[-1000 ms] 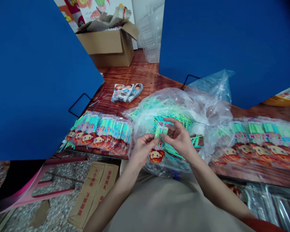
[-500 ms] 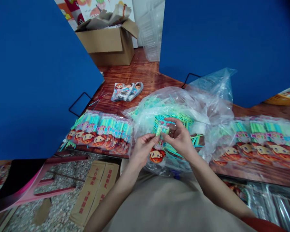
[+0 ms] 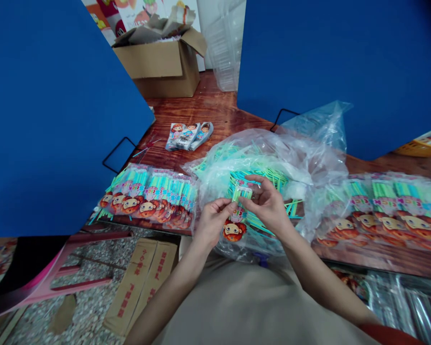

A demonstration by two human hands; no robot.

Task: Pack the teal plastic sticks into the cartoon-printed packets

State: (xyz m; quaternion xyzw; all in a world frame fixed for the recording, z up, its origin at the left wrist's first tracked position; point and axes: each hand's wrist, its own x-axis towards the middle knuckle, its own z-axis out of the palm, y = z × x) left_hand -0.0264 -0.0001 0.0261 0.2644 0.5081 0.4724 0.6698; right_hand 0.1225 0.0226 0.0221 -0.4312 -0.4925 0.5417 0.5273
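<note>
My left hand (image 3: 212, 222) and my right hand (image 3: 268, 205) both pinch one small packet (image 3: 237, 215) of green sticks with a cartoon monkey face at its lower end. The left fingers grip its left edge. The right fingers close on its top, where the green sticks (image 3: 242, 193) poke out. The packet hangs over a big clear plastic bag (image 3: 258, 158) full of loose green and turquoise sticks, which lies on the wooden table (image 3: 215, 112) in front of me.
A fanned row of filled monkey packets (image 3: 149, 199) lies at the left, another row (image 3: 380, 211) at the right. Three small packets (image 3: 189, 135) lie farther back. An open cardboard box (image 3: 161, 62) stands at the far end. Flat cartons (image 3: 140, 282) and a pink stool (image 3: 50, 282) are on the floor.
Both hands stay closed on the same packet; the right fingers have shifted slightly at the stick ends. Nothing else has moved.
</note>
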